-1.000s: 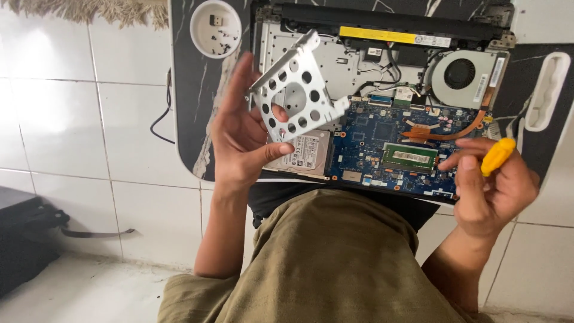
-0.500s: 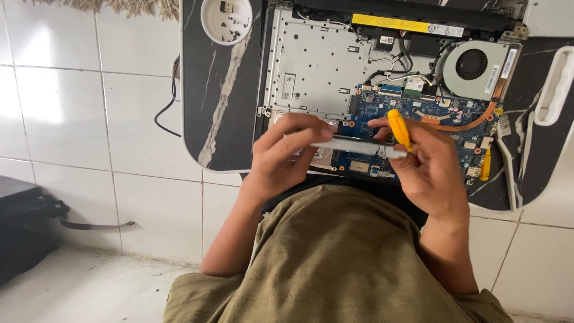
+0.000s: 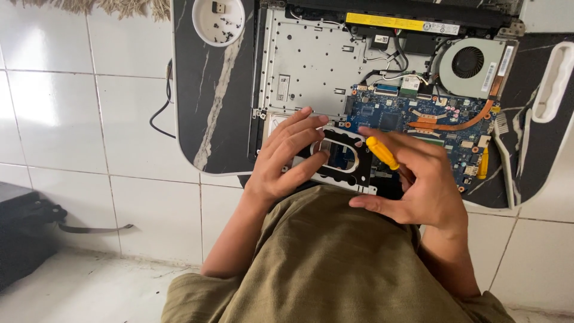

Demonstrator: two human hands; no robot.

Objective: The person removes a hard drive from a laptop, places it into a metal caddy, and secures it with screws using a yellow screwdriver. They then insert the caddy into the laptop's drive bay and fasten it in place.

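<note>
1. The opened laptop (image 3: 371, 72) lay on a dark marbled lap desk (image 3: 203, 107) with its bottom cover already off, so the blue circuit board (image 3: 418, 119), the round cooling fan (image 3: 469, 63) and the copper heat pipe (image 3: 460, 122) were all bare.
2. A black drive bracket with a rounded cut-out (image 3: 341, 158) sat at the laptop's near edge, over the bay just left of the board. It looked lifted or only loosely placed; whether any screws held it could not be told.
3. The left hand (image 3: 287, 155) lay spread on the bracket, fingers pressing its left side and top edge, a flat hold rather than a closed grip.
4. The right hand (image 3: 424, 185) was clenched round a yellow-handled screwdriver (image 3: 382, 152), whose handle pointed up and left toward the bracket. Its tip was hidden by the fingers, so it was unclear whether it met a screw.
5. By my judgement the work stood midway: the casing was opened and screws set aside, while the board, fan and the long battery with a yellow strip (image 3: 406, 23) remained mounted.
6. A round white cup recess (image 3: 219, 21) in the desk's far left corner held several small dark screws and one small dark block.
7. A long white slot (image 3: 553, 81) on the desk's right side showed nothing inside.
</note>
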